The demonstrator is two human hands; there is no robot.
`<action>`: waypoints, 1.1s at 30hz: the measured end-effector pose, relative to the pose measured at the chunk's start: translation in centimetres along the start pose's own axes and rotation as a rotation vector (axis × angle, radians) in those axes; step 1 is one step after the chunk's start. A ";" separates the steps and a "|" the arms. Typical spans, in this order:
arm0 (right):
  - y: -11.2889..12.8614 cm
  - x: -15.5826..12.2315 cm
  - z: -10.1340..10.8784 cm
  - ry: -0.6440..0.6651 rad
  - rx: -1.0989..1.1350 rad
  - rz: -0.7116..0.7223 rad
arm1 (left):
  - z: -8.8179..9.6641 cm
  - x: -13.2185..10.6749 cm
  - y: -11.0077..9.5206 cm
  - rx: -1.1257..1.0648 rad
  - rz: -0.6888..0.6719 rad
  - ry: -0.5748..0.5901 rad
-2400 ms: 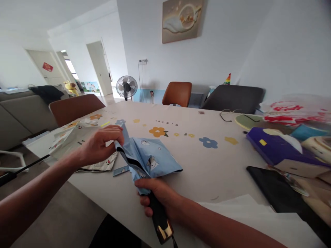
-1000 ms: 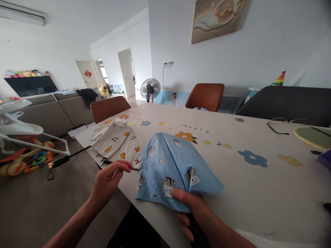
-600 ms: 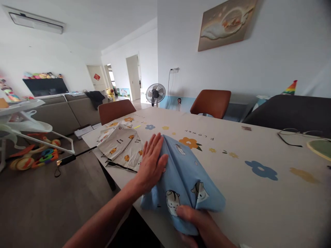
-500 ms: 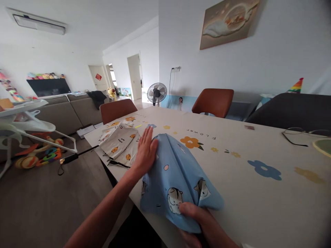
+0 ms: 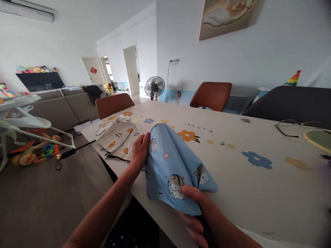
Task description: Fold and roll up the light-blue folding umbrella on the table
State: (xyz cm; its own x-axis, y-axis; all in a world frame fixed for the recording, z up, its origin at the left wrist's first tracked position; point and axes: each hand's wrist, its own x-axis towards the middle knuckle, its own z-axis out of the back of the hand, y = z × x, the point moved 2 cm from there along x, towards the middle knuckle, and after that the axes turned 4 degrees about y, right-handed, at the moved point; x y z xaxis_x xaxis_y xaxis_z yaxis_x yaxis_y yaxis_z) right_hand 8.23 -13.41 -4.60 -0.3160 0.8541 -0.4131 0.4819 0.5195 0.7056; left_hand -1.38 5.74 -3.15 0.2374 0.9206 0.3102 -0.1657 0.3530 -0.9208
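"what's changed with the blue umbrella (image 5: 170, 162)?"

"left hand (image 5: 140, 150) isn't flat on it like half a second ago; it's curled, gripping the left edge; right hand (image 5: 204, 204) still clamps the bottom, over the table's (image 5: 227, 193) near edge"

"anything hidden?"

"handle's hard to make out; left fingertips too; wall picture (image 5: 226, 17) is cut off"

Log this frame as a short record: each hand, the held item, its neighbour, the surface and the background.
Left hand: gripping the blue umbrella's left edge
Right hand: thumb on the canopy front, fingers beneath its lower edge
Held item: blue umbrella, animal print, loosely folded
Neighbour: cream umbrella, to its left, handle past the table edge
Surface: white table, flower print
Background: fan, brown chairs
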 end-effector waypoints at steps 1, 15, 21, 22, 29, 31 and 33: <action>0.2 0.0 -0.1 -0.015 0.004 0.008 | 0.0 0.1 0.1 0.020 -0.004 -0.001; 0.0 0.5 -0.7 -0.284 -0.282 0.125 | -2.9 -12.1 -4.3 0.145 -0.439 0.120; 0.4 0.5 -1.2 -0.274 -0.386 0.113 | -3.2 -10.2 -5.0 -0.044 -0.126 0.061; 0.5 0.5 -1.2 -0.265 -0.428 0.136 | -3.1 -9.8 -5.2 -0.084 -0.054 0.053; 0.3 0.3 -0.7 -0.221 -0.515 0.098 | -2.7 -7.4 -6.9 -0.374 0.053 0.043; 0.2 0.1 -0.5 -0.181 -0.437 0.075 | -2.9 -6.6 -7.0 -0.476 0.111 0.071; 0.3 0.0 -0.3 -0.114 -0.372 0.062 | -3.1 -5.8 -6.7 -0.603 0.221 0.136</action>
State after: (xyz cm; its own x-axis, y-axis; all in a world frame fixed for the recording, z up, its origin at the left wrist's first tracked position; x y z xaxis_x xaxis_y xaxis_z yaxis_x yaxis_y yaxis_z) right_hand 8.14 -13.28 -4.27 -0.1930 0.8917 -0.4095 0.1616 0.4405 0.8831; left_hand 1.35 -2.53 0.50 0.3846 0.9175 0.1019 0.3322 -0.0346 -0.9426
